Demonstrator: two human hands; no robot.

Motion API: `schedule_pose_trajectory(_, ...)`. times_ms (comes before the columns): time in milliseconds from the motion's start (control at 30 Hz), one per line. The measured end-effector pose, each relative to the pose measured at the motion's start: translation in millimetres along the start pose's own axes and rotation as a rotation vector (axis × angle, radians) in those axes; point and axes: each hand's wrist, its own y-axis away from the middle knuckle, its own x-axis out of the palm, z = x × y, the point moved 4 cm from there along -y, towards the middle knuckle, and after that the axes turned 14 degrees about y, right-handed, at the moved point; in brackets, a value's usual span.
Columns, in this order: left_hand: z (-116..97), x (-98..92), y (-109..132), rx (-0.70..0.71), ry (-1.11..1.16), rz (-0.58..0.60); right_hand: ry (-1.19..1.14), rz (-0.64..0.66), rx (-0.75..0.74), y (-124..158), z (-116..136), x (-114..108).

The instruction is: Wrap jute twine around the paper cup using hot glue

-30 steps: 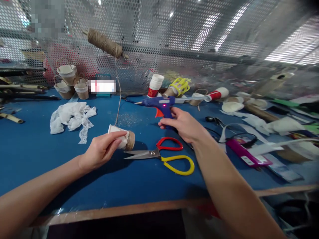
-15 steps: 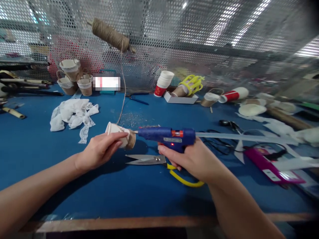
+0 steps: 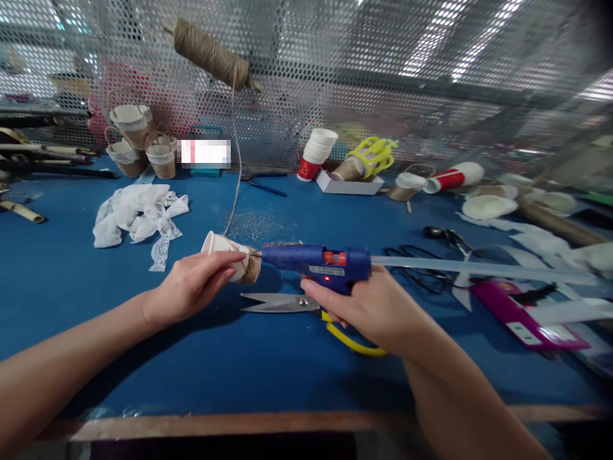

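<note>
Bright light strips [image 3: 485, 39] glare upper right; the far right edge blurs.

Glue gun [image 3: 311, 260] shows blue, its indicator light [image 3: 327, 278] red — cup [image 3: 216, 245] is white, wound twine [image 3: 251, 269] brown; scissors [image 3: 303, 303] show a yellow handle [image 3: 357, 344] — tabletop [image 3: 201, 370] is blue.

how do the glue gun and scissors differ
The glue gun is in the right hand; the scissors lie on the table. The glue gun is mainly blue with a lit red light; the scissors show metal blades and a yellow handle. Both point left in the picture.
</note>
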Motion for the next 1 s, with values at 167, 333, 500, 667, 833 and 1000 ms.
schedule_pose_trajectory(167,-0.4,-0.2,-0.6,-0.007,0.007,-0.009,0.042,0.012,-0.014,1.2,2.5,-1.8)
schedule_pose_trajectory(333,0.7,0.2,-1.1,-0.042,0.016,0.004,0.081,0.011,-0.003,1.4,0.5,-1.9)
schedule_pose_trajectory(500,2.5,0.7,-0.9,-0.048,0.009,-0.01,0.072,-0.019,-0.041,2.4,1.0,-0.2)
schedule_pose_trajectory(667,2.4,0.1,-1.4,-0.037,0.013,-0.021,0.049,-0.02,0.003,3.7,0.1,1.2)
schedule_pose_trajectory(833,0.3,-0.2,-1.6,-0.035,0.044,-0.019,0.102,0.02,-0.015,3.6,-3.7,2.6)
schedule_pose_trajectory(1000,4.7,1.5,-0.2,-0.096,0.122,-0.038,0.224,0.034,-0.041,2.1,-0.6,-0.9)
